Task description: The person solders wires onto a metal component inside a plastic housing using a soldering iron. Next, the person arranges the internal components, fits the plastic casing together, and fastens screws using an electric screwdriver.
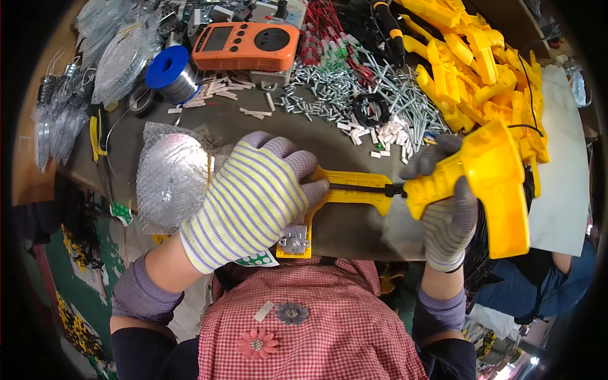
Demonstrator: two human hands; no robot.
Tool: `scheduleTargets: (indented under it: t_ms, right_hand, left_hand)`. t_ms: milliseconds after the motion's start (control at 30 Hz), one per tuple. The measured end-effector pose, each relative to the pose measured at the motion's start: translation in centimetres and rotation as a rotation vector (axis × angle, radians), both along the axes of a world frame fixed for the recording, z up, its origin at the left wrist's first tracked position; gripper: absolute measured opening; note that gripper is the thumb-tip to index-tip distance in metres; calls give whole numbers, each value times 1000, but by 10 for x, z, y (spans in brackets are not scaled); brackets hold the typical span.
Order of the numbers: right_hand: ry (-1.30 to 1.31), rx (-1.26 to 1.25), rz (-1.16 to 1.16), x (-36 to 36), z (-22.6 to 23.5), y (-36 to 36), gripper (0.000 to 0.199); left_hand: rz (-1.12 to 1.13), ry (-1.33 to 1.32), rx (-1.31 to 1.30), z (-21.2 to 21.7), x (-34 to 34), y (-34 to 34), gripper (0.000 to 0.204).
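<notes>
My left hand [247,196], in a striped knit glove, is closed around a yellow plastic housing [383,201] just above the table's near edge. A black cord [358,187] lies along the open handle of that housing and ends in a black sleeve [394,189] at its right tip. At the lower end of the housing sits a small metal part [293,240]. My right hand [446,218], gloved the same way, grips a second yellow plastic shell [497,190], raised and tilted, its handle pointing toward the first. My left palm hides part of the first housing.
Yellow shells [484,63] are heaped at the back right beside loose screws [405,95] and white connectors [396,130]. An orange multimeter [247,46] and a solder spool [172,73] stand at the back. Bubble-wrapped parts [168,177] and yellow-handled pliers [99,136] lie left.
</notes>
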State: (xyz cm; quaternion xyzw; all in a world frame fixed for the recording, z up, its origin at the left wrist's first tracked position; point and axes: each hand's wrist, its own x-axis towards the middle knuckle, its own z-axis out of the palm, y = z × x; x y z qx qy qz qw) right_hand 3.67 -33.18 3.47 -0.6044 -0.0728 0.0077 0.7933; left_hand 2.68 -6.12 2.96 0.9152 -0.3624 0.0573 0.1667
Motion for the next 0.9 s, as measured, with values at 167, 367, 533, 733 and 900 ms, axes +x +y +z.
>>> scheduleTargets:
  t_ms: [167, 367, 533, 733, 900]
  right_hand:
    - [28, 45, 68, 2, -4, 13, 66]
    - [-174, -514, 51, -7, -15, 36, 56]
    - [-780, -1035, 46, 2, -31, 54, 45]
    - [-678, -1319, 292, 4, -8, 62, 96]
    - [-668, -1297, 304, 5, -6, 64, 94]
  left_hand:
    - [20, 1, -10, -2, 0, 2, 36]
    - [1, 25, -52, -2, -1, 6, 34]
    - [313, -102, -865, -20, -7, 27, 22]
    - [267, 87, -638, -1, -80, 37, 21]
    - [408, 766, -935, -2, -106, 24, 34]
